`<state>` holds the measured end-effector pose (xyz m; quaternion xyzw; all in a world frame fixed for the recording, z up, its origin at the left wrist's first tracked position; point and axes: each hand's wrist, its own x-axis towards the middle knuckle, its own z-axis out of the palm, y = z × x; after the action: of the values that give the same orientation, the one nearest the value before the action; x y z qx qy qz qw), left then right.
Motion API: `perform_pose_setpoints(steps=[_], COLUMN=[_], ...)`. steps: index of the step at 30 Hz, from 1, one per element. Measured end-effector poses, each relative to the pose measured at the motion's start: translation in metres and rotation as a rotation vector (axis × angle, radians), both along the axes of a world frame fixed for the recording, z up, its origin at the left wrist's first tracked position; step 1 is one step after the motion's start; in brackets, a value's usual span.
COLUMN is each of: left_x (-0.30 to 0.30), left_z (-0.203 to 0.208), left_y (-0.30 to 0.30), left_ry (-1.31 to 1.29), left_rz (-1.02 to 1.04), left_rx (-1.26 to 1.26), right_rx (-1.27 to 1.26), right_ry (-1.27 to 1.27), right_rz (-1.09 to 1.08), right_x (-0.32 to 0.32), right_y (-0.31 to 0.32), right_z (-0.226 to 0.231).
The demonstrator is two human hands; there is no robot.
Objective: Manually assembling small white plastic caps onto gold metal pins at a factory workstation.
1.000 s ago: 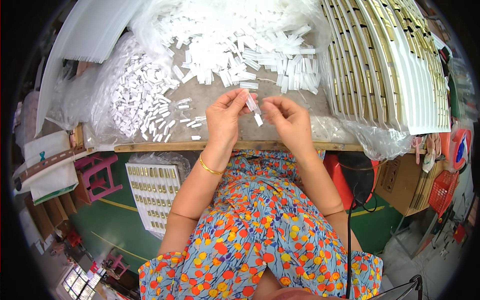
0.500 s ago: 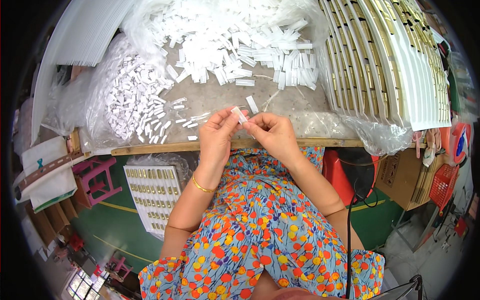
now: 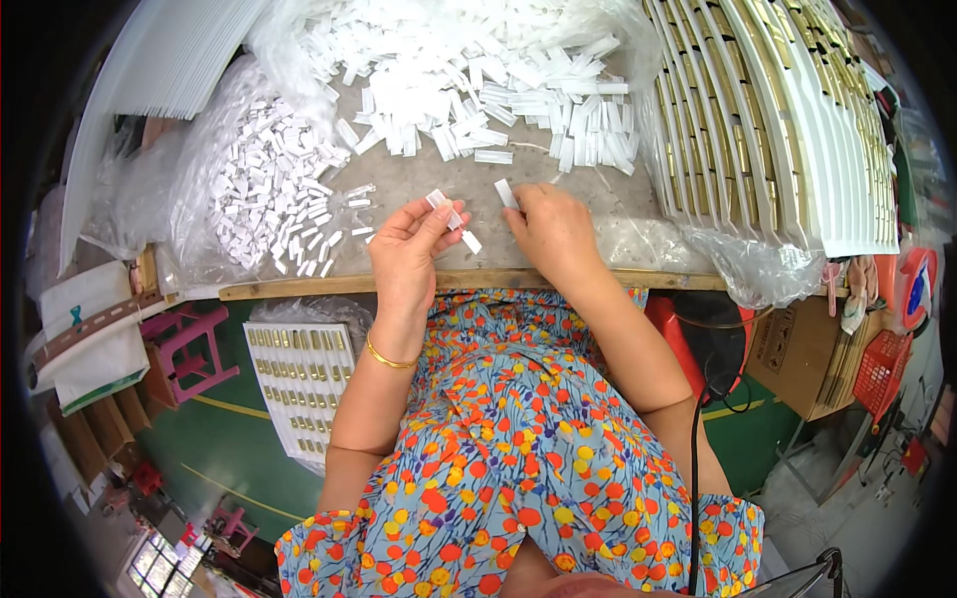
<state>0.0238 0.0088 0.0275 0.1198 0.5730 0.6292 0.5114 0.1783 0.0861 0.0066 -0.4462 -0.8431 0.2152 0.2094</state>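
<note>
My left hand (image 3: 411, 231) pinches a small flat white plastic sleeve (image 3: 439, 201) above the near part of the table. A shorter white piece (image 3: 472, 241) sticks out below its fingertips; whether the two are joined is hidden by the fingers. To the right, my right hand (image 3: 554, 227) is palm down at the tabletop, its thumb and fingers closed on the end of another white plastic strip (image 3: 505, 193). Past the hands spreads a big heap of white translucent sleeves (image 3: 419, 110). Left of them lies a pile of smaller white pieces (image 3: 261, 189) on clear plastic film.
Stacked white trays with gold-coloured parts (image 3: 738, 130) stand at the right. White sheets (image 3: 164, 60) rise at the far left. The table's wooden edge (image 3: 329, 287) runs before me. A tray of gold parts (image 3: 299, 384) sits below left, a cardboard box (image 3: 802, 354) below right.
My hands have come apart. The left went left, keeping its white sleeve; the right let go of that and closed on the strip that lay on the table.
</note>
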Motion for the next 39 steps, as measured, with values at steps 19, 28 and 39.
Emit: perform_pose_setpoints(steps=[19,28,39], left_x=[0.004,0.005,0.016], left_z=[-0.008,-0.001,0.006], left_y=[0.001,0.008,0.009], left_ry=[0.009,-0.17,0.145], left_rz=[-0.065,-0.124,-0.126], left_rx=[0.025,0.048,0.198], right_rx=[-0.651,-0.715,-0.399], right_ry=[0.276,0.542,0.565], right_rz=[-0.097,-0.03,0.034], right_x=[0.013,0.004,0.007], right_y=[0.013,-0.007,-0.015], right_z=[0.017,0.024,0.045])
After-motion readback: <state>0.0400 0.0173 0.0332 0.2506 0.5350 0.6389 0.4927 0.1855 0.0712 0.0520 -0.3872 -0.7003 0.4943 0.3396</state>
